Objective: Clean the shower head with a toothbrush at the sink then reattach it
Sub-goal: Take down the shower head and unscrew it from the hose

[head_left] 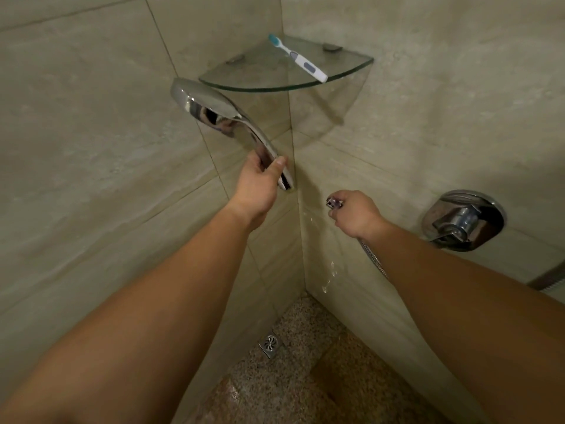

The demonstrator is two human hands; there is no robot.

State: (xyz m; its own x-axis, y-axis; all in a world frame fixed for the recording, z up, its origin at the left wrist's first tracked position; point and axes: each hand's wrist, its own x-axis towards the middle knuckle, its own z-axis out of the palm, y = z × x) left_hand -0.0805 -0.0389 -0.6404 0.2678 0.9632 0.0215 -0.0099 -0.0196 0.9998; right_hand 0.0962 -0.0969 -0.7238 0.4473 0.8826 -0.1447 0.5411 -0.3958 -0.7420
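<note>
Head view: left hand (256, 191) grips chrome shower head (214, 113).

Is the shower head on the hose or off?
Off. The left hand holds the shower head by its handle, and the right hand grips the hose end; a gap separates the two.

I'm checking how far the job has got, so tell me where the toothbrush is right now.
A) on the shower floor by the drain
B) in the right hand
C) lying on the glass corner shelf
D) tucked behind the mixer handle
C: the toothbrush lies on the glass corner shelf, while the left hand holds the shower head and the right hand grips the hose end.
</note>
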